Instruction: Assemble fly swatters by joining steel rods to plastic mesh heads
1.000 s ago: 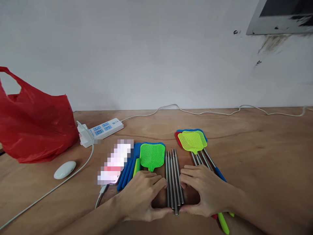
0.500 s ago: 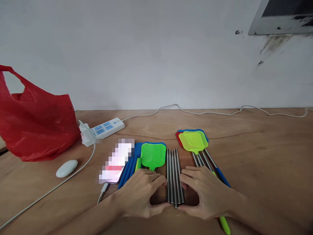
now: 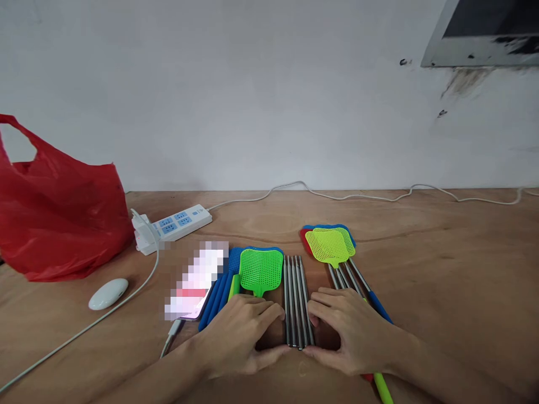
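Several slim metal rods (image 3: 297,303) lie side by side on the wooden table, their near ends almost level. From the left, my left hand (image 3: 248,331) presses on the bundle, fingers curled beside it and thumb at the near ends. My right hand (image 3: 345,331) mirrors it on the right, thumb touching the same ends. A green fly swatter head (image 3: 261,269) lies on blue ones just beyond my left hand, beside blue handles (image 3: 217,300) and a green one. Yellow-green swatter heads (image 3: 330,246) with red and blue ones lie past my right hand, which partly covers their shafts.
A phone (image 3: 197,280) with a blurred screen lies left of the handles, a charging cable (image 3: 170,336) plugged in. Farther left are a white oval object (image 3: 108,294), a power strip (image 3: 174,227) and a red plastic bag (image 3: 63,219). A cord (image 3: 349,198) runs along the wall (image 3: 269,101).
The rod that stuck out towards me has slid back nearly level with the others. Both hands keep about the same pose around the bundle. The whole view has shifted slightly.
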`<state>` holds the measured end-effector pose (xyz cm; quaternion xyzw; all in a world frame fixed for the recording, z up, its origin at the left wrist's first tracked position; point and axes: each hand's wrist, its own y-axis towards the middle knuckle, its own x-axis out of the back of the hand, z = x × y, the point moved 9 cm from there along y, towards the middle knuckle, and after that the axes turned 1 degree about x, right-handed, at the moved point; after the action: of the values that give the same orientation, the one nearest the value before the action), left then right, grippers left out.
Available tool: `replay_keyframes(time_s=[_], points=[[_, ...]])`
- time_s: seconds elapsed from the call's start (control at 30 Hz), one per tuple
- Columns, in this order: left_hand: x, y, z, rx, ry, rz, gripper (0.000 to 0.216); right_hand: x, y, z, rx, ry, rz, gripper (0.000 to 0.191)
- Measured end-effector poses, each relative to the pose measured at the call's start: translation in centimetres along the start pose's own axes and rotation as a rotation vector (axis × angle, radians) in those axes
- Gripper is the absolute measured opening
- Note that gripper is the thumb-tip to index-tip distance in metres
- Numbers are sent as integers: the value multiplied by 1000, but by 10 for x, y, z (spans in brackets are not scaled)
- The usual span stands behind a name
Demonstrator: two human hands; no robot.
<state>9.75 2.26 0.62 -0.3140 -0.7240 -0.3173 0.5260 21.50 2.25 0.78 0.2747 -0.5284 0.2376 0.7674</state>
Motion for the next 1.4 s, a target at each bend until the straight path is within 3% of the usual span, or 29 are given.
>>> replay_keyframes(time_s=[0.2, 0.37, 0.6, 1.07, 1.4], points=[[3, 1, -2, -38, 21, -19, 23, 18, -1, -11, 21, -22, -118, 17], [12, 0, -4, -84, 18, -85, 19, 31, -4, -46, -187, -267, -213, 10], [14, -1, 4, -55, 16, -92, 21, 31, -11, -76, -421, -453, -159, 18], [15, -1, 9, -52, 14, -82, 23, 32, -13, -84, -471, -316, -165, 36], [15, -1, 7, -55, 18, -70, 24, 37, -11, -90, -436, -88, -340, 32]])
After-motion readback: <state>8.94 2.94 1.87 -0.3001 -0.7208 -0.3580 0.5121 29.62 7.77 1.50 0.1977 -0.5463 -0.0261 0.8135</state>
